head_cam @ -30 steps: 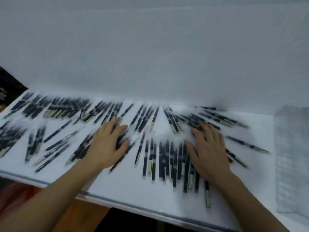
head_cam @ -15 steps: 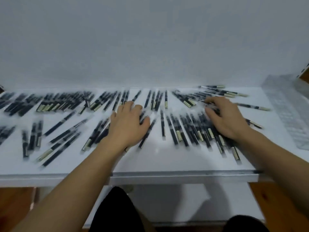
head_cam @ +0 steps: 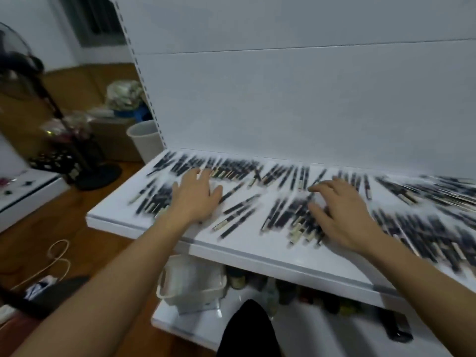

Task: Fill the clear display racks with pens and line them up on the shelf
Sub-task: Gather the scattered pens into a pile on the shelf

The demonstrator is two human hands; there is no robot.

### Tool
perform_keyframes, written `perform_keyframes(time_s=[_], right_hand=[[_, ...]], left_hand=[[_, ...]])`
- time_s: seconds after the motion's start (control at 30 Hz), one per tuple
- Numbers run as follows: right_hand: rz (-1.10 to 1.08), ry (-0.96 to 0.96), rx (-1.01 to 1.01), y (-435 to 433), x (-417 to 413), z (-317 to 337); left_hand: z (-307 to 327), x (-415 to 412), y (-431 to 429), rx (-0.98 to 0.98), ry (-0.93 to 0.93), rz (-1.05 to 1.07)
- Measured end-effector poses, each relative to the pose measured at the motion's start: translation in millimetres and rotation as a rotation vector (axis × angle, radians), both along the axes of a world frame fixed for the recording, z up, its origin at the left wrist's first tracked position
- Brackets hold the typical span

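Observation:
Several dark pens [head_cam: 237, 215] with pale ends lie scattered across the white shelf [head_cam: 247, 248], blurred by motion. My left hand [head_cam: 195, 197] lies flat with spread fingers on pens near the shelf's left end. My right hand [head_cam: 340, 215] rests palm down, fingers loosely bent, on a dense bunch of pens [head_cam: 293, 220] at the shelf's middle. No clear display rack shows in this view.
A lower shelf holds a clear plastic tub [head_cam: 190, 282] and small bottles [head_cam: 283, 289]. Left of the shelf stand a white bin [head_cam: 144, 140], a fan on a black base [head_cam: 98, 173], cardboard boxes and a cable [head_cam: 56, 256] on the wooden floor.
The view has swung left, so the shelf's left end and the room appear and the clear rack at right is gone. Both hands have slid left over the pens.

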State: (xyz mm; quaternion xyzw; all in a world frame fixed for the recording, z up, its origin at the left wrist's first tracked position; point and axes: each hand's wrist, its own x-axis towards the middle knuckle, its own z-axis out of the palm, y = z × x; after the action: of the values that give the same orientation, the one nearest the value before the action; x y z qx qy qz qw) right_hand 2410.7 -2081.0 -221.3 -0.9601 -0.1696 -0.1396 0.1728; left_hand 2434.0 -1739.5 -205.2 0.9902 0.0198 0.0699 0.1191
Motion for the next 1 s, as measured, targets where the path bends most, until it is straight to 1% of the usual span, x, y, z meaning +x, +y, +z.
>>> perform_keyframes(time_s=[0.1,0.23,0.3,0.37,0.47,0.57,0.63,0.87,1.0], right_hand=[[0.075,0.064,-0.019,58.6,-3.8,-2.4],[0.125,0.203,-0.088,108.5,-15.2,-17.2],[0.103,0.198,-0.135,115.0,-19.2,-25.0],[0.054,0.175,-0.122,115.0,-18.7,-26.0],[0.054,0.147,-0.147,112.0,-12.8,-27.3],[0.074,0.152,-0.170,108.0,-5.4,-28.1],[0.069,0.142,-0.169,99.2,0.5,-27.7],[0.028,0.088,-0.170,82.0,5.6,-29.2],[-0.005,0.071,-0.130,83.7,3.0,-28.9]], left_hand=[[-6.5,-5.8,59.6,-0.006,-0.032,0.132],[-18.5,-11.0,109.7,-0.052,0.077,0.324],[-26.1,-7.5,119.9,-0.061,0.090,0.347],[-28.9,-0.3,121.9,-0.062,0.071,0.327],[-28.0,7.5,106.1,-0.095,0.095,0.244],[-28.5,3.6,69.2,-0.115,0.085,0.122],[-32.9,-2.6,42.3,-0.107,0.083,0.077],[-40.1,-15.0,-34.4,-0.052,0.097,0.118],[-37.3,-12.5,-64.0,-0.062,0.131,0.084]])
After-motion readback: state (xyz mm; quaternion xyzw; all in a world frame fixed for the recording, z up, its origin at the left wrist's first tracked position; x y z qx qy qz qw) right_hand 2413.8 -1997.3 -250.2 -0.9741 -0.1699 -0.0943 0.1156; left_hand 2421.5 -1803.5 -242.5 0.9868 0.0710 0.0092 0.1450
